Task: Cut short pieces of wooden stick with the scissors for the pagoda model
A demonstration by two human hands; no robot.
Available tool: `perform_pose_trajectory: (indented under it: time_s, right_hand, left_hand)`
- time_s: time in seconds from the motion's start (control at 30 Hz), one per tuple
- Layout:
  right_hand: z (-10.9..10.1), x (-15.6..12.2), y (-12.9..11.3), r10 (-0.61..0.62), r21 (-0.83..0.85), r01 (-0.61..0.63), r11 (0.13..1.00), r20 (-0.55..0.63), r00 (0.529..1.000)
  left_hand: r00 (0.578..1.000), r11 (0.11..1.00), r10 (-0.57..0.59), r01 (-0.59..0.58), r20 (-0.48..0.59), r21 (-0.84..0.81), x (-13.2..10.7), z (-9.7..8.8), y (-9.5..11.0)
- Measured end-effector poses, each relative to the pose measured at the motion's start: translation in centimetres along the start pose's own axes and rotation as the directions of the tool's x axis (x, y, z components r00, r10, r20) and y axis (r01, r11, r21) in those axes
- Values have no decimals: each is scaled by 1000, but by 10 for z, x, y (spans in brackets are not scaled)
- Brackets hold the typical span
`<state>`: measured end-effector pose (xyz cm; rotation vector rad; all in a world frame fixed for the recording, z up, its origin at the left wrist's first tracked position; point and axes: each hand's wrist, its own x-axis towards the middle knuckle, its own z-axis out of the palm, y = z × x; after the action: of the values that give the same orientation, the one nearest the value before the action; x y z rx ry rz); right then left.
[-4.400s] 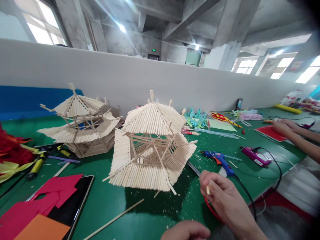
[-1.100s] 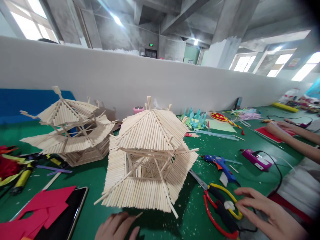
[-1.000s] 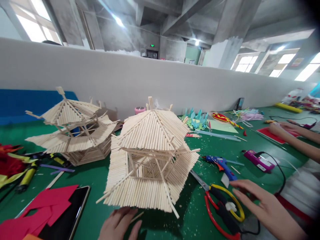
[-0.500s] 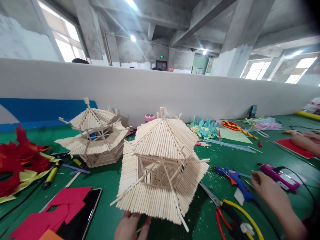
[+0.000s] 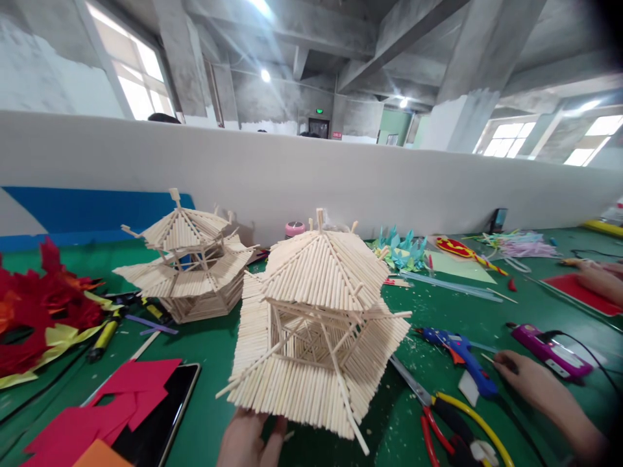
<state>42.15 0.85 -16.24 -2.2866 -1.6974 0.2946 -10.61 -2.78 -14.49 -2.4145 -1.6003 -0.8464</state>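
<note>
A two-tiered pavilion model (image 5: 316, 272) built of thin wooden sticks stands in the middle, its lower roof facing me. My left hand (image 5: 250, 441) is at its front lower edge, fingers curled under the eave and the thumb to the right; the fingertips are hidden by the roof. To the right, my right hand (image 5: 533, 383) pinches a short thin wooden stick (image 5: 488, 359) between thumb and fingers. It is just right of a blue glue gun (image 5: 460, 357) lying on the green table. Scissors (image 5: 413, 383) and red-and-yellow-handled pliers (image 5: 467, 415) lie in front of it.
A second stick pavilion (image 5: 189, 266) stands behind left. Red paper (image 5: 107, 408) partly covers a phone (image 5: 182, 402). A purple corded device (image 5: 552, 350) lies right. Another person's hand (image 5: 598, 279) rests over red material at far right. A white partition (image 5: 243, 162) runs behind.
My right hand has closed on the thin stick beside the glue gun. My left hand has shifted slightly left under the eave. The whole view has moved slightly.
</note>
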Motion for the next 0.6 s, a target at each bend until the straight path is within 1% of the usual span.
perform_pose_trajectory:
  time_s: [0.2,0.27,0.37,0.47,0.53,0.6]
  right_hand:
    - [-2,1,-4,-44,-1,44,999,21,999]
    - [-6,-5,-8,-58,2,58,998,18,998]
    - [-14,-18,-16,-75,3,75,997,18,997]
    - [-20,-28,-20,-93,-4,94,996,13,996]
    - [-21,-28,-21,-106,-18,107,994,16,994]
    - [-20,-25,-21,-107,-43,108,993,31,994]
  left_hand:
    - [999,997,-53,53,-11,-50,2,1,-2]
    - [998,996,-68,67,-15,-67,4,1,-2]
    - [998,995,-56,56,-5,-87,5,-1,-1]
    - [999,993,-45,42,-30,-107,5,-8,2]
    - [996,988,-79,71,-52,-139,2,-15,4]
    - [991,976,-125,114,-47,-185,-2,-23,6]
